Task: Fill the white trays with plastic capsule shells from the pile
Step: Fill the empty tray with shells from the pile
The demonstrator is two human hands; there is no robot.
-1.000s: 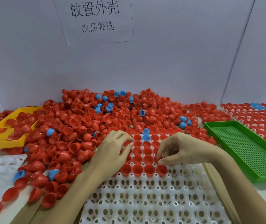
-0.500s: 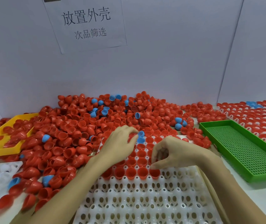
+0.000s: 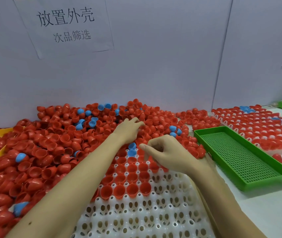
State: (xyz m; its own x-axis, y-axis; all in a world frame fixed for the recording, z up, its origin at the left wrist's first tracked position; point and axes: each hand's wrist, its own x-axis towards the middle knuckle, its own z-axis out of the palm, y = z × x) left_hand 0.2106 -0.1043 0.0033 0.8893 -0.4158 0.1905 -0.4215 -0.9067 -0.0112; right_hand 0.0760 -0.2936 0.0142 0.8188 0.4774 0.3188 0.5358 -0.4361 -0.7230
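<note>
currently i judge the near white tray (image 3: pixel 154 219) about half filled with shells; front rows empty. left hand (image 3: pixel 130 129) reaches relaxed into the pile (image 3: pixel 54 143); right hand (image 3: pixel 167 152) curled, contents unclear. far tray (image 3: pixel 263 127) looks full.

Two bare forearms reach in from the near edge of the tabletop. The left hand (image 3: pixel 128 130) stretches farthest toward the far edge, palm down, fingers (image 3: pixel 137 123) spread and slightly bent. The right hand (image 3: pixel 167 152) sits nearer, just beside it, back upward, fingers curled inward with the thumb extended left.
</note>
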